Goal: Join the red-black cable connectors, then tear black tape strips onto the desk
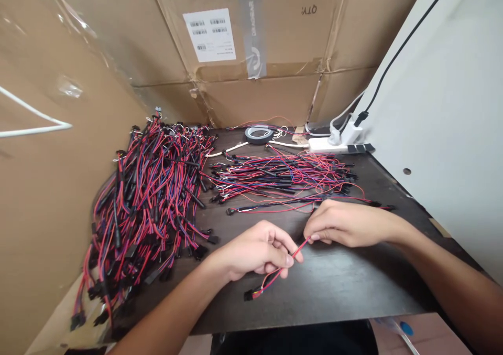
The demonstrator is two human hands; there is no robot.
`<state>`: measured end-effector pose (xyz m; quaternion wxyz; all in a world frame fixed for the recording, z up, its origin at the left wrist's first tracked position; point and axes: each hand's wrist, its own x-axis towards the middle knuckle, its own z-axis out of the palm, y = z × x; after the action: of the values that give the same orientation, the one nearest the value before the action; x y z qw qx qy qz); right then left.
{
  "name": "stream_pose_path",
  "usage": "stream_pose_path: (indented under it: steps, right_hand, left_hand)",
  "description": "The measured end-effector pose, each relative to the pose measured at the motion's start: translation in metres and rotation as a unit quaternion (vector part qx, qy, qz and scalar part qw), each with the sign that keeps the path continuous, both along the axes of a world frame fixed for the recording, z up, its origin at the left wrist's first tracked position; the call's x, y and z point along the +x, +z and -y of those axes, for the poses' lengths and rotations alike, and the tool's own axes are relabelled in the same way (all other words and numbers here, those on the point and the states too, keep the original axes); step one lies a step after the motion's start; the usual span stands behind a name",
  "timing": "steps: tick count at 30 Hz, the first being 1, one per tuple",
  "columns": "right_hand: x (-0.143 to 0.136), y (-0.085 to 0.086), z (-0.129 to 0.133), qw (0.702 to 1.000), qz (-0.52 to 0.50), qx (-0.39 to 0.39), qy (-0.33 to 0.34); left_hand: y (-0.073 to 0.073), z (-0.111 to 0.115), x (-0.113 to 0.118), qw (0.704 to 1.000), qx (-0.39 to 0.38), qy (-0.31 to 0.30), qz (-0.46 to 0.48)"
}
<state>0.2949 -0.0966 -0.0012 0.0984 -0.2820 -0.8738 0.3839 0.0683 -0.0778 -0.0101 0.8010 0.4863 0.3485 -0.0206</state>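
Between my two hands a wire harness (271,279) of red, blue and orange wires is held above the dark table. My left hand (265,253) pinches it between thumb and fingers, near its lower end. A black connector (249,295) hangs out below that hand, toward the table's front edge. My right hand (334,224) grips the same wires further up and to the right, fingertips closed on them. The part beyond the right fingers is hidden. Just behind the hands, a bundle of similar harnesses (275,176) lies across the table.
A large heap of harnesses (157,187) fills the left side. At the back lie a roll of black tape (259,134) and a white power strip (328,145) with plugs. Cardboard (275,100) walls the rear and left; a white panel (440,135) stands at right.
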Motion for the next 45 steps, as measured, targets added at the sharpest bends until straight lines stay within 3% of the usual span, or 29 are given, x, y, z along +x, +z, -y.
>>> stream_pose_path:
  steps: [9, 19, 28, 37, 40, 42, 45]
  right_hand:
    - [-0.003, 0.003, 0.0, 1.0, -0.015, -0.022, 0.013]
    - [-0.001, -0.002, -0.003, 1.0, -0.005, -0.011, 0.001]
    - [-0.001, -0.004, -0.005, 0.999, -0.003, -0.032, 0.011]
    - [-0.003, -0.002, -0.003, 1.0, -0.001, -0.012, -0.02]
    - [0.002, 0.005, -0.004, 0.995, -0.043, 0.051, -0.076]
    - [0.014, 0.008, -0.008, 0.971, -0.077, 0.128, -0.187]
    - [0.05, 0.003, -0.023, 0.87, -0.089, 0.254, -0.414]
  left_hand:
    - [0.0, 0.005, 0.003, 0.999, -0.046, 0.009, 0.009]
    - [-0.004, 0.003, 0.003, 0.999, -0.032, 0.034, 0.027]
    - [-0.002, 0.008, 0.005, 0.994, 0.093, 0.036, -0.054]
    - [-0.002, 0.007, 0.004, 0.992, 0.099, 0.027, -0.074]
    - [-0.003, 0.007, 0.004, 0.992, 0.101, 0.027, -0.074]
    - [-0.003, 0.007, 0.004, 0.992, 0.101, 0.026, -0.076]
    - [-0.003, 0.006, 0.003, 0.992, 0.099, 0.026, -0.076]
